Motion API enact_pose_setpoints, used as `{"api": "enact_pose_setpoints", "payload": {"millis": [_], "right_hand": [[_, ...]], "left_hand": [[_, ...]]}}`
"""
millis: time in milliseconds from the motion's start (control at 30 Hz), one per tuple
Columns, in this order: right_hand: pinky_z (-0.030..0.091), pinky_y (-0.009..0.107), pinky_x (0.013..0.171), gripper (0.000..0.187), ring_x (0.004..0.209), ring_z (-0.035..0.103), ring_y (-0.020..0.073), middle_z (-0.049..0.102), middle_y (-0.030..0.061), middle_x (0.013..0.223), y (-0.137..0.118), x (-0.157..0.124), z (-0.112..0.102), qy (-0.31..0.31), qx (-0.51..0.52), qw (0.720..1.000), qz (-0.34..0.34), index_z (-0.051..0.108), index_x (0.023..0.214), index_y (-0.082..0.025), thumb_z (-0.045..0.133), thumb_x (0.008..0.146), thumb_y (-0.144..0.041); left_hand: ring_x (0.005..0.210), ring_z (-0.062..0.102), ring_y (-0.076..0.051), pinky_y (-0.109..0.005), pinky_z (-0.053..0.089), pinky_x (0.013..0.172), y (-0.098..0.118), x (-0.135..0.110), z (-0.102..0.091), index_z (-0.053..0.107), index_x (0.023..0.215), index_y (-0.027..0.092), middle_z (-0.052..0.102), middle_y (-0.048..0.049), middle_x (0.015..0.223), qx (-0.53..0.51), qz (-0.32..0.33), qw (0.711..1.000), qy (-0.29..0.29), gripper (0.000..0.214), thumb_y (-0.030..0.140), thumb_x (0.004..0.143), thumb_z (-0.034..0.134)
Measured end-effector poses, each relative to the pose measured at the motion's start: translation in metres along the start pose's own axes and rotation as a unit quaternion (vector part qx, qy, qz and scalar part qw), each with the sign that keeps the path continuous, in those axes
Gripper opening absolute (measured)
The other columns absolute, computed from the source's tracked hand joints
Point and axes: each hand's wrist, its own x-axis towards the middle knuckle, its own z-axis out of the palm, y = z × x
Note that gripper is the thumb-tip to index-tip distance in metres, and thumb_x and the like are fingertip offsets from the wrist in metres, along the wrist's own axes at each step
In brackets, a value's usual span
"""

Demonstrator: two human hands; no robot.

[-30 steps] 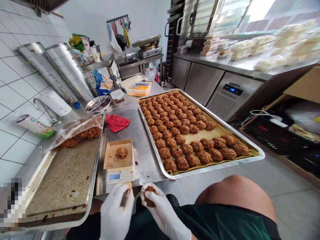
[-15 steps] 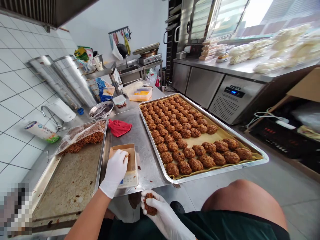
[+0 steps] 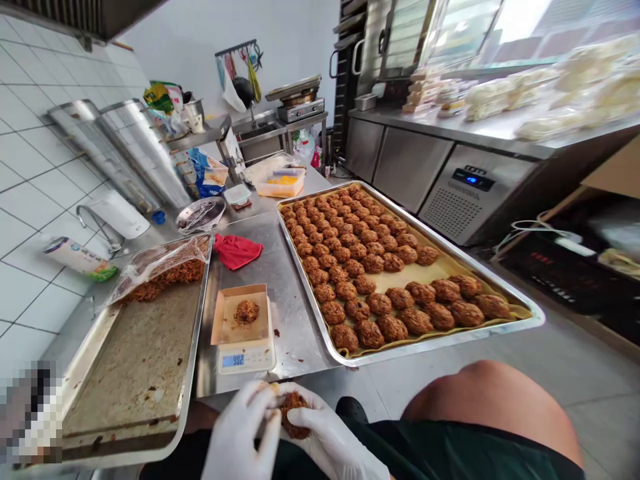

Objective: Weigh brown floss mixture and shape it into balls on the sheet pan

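In the lower middle, my gloved right hand (image 3: 327,427) is closed around a ball of brown shredded filling (image 3: 294,413). My gloved left hand (image 3: 245,427) meets it from the left. Its fingers are pinched at the ball's edge, with a yellowish bit at the tips that I cannot make out. Just beyond, a digital scale (image 3: 247,361) reads 90.2. A brown cardboard box (image 3: 227,307) on the scale holds a smaller clump of the shredded filling (image 3: 247,311). To the right, a large metal tray (image 3: 415,352) carries many brown balls in rows on yellowish lining.
A metal tray (image 3: 135,360) at left has loose brown shreds (image 3: 167,277) partly under plastic film. A red cloth (image 3: 237,251) lies between the trays. Behind are a bowl (image 3: 201,215) and an orange-filled plastic tub (image 3: 280,183). The table's front edge faces my lap.
My left hand has left the cardboard box and come down to the ball in my right hand. The clump in the box and the scale's reading now show.
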Motion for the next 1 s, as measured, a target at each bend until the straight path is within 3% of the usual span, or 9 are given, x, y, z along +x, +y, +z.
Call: {"api": "enact_pose_setpoints", "payload": {"millis": [67, 167, 300, 533, 633, 700, 767, 900, 1000], "right_hand": [[0.044, 0.030, 0.081, 0.040, 0.086, 0.064, 0.0173, 0.070, 0.0059, 0.097, 0.003, 0.002, -0.002, -0.004, -0.003, 1.000, -0.010, 0.068, 0.109, -0.016, 0.059, 0.072, -0.005], [0.043, 0.029, 0.080, 0.038, 0.085, 0.062, 0.0167, 0.070, 0.0058, 0.096, 0.008, 0.004, -0.007, 0.001, -0.017, 1.000, -0.008, 0.067, 0.111, -0.017, 0.058, 0.075, -0.009], [0.041, 0.028, 0.072, 0.032, 0.079, 0.060, 0.0157, 0.067, 0.0035, 0.089, 0.012, 0.006, -0.007, -0.023, -0.052, 0.998, 0.007, 0.068, 0.104, -0.017, 0.056, 0.077, -0.009], [0.038, 0.028, 0.068, 0.034, 0.075, 0.057, 0.0143, 0.066, 0.0059, 0.088, 0.013, 0.007, -0.007, 0.000, -0.063, 0.998, -0.025, 0.067, 0.104, -0.013, 0.052, 0.074, -0.008], [0.039, 0.029, 0.063, 0.035, 0.072, 0.059, 0.0164, 0.066, 0.0080, 0.089, 0.014, 0.008, -0.011, -0.008, -0.054, 0.998, -0.037, 0.067, 0.106, -0.012, 0.051, 0.075, -0.012], [0.039, 0.030, 0.061, 0.037, 0.072, 0.061, 0.0180, 0.067, 0.0099, 0.091, 0.014, 0.008, -0.015, -0.013, -0.056, 0.998, -0.034, 0.067, 0.108, -0.012, 0.050, 0.075, -0.014], [0.040, 0.030, 0.061, 0.037, 0.073, 0.062, 0.0191, 0.067, 0.0112, 0.094, 0.015, 0.008, -0.017, -0.016, -0.059, 0.998, -0.025, 0.066, 0.107, -0.011, 0.050, 0.074, -0.013], [0.041, 0.030, 0.060, 0.036, 0.074, 0.063, 0.0195, 0.068, 0.0113, 0.092, 0.015, 0.008, -0.017, -0.021, -0.057, 0.998, -0.015, 0.067, 0.105, -0.011, 0.052, 0.074, -0.015], [0.042, 0.029, 0.059, 0.035, 0.072, 0.063, 0.0191, 0.068, 0.0112, 0.090, 0.012, 0.008, -0.017, -0.020, -0.055, 0.998, -0.020, 0.068, 0.103, -0.011, 0.053, 0.072, -0.016]], "left_hand": [[0.099, 0.070, -0.022, -0.027, 0.058, 0.082, 0.005, -0.014, 0.023, 0.063, 0.121, 0.022, 0.070, -0.0083, 0.114, 0.003, 0.019, 1.000, -0.016, 0.035, 0.022, 0.087, 0.059], [0.097, 0.070, -0.021, -0.029, 0.058, 0.082, 0.004, -0.022, 0.034, 0.061, 0.121, 0.023, 0.070, -0.0080, 0.110, -0.025, -0.021, 0.998, -0.053, 0.035, 0.017, 0.087, 0.056], [0.094, 0.068, -0.019, -0.029, 0.056, 0.083, 0.000, -0.017, 0.025, 0.063, 0.111, 0.028, 0.069, -0.0028, 0.104, -0.096, -0.093, 0.983, -0.123, 0.030, 0.011, 0.089, 0.052], [0.096, 0.066, -0.020, -0.031, 0.052, 0.086, 0.007, -0.006, 0.010, 0.064, 0.109, 0.029, 0.069, -0.0026, 0.105, -0.122, -0.127, 0.968, -0.181, 0.023, 0.019, 0.091, 0.054], [0.103, 0.064, -0.021, -0.033, 0.049, 0.092, -0.002, 0.022, -0.012, 0.064, 0.107, 0.027, 0.069, -0.0046, 0.109, -0.083, -0.113, 0.984, -0.113, 0.018, 0.027, 0.096, 0.050], [0.109, 0.061, -0.022, -0.034, 0.046, 0.097, -0.016, 0.055, -0.027, 0.063, 0.109, 0.025, 0.067, -0.0059, 0.115, -0.042, -0.096, 0.994, -0.038, 0.020, 0.030, 0.096, 0.048], [0.112, 0.059, -0.022, -0.034, 0.043, 0.101, -0.033, 0.092, -0.037, 0.061, 0.115, 0.023, 0.064, -0.0077, 0.120, -0.004, -0.073, 0.997, -0.013, 0.025, 0.029, 0.097, 0.045], [0.114, 0.057, -0.026, -0.038, 0.040, 0.102, -0.061, 0.148, -0.030, 0.059, 0.121, 0.020, 0.061, -0.0100, 0.119, 0.040, -0.038, 0.994, -0.095, 0.037, 0.029, 0.085, 0.061], [0.102, 0.060, -0.026, -0.038, 0.043, 0.095, -0.068, 0.160, -0.015, 0.065, 0.105, 0.020, 0.063, -0.0084, 0.105, 0.049, -0.024, 0.988, -0.145, 0.031, 0.022, 0.075, 0.066]]}}
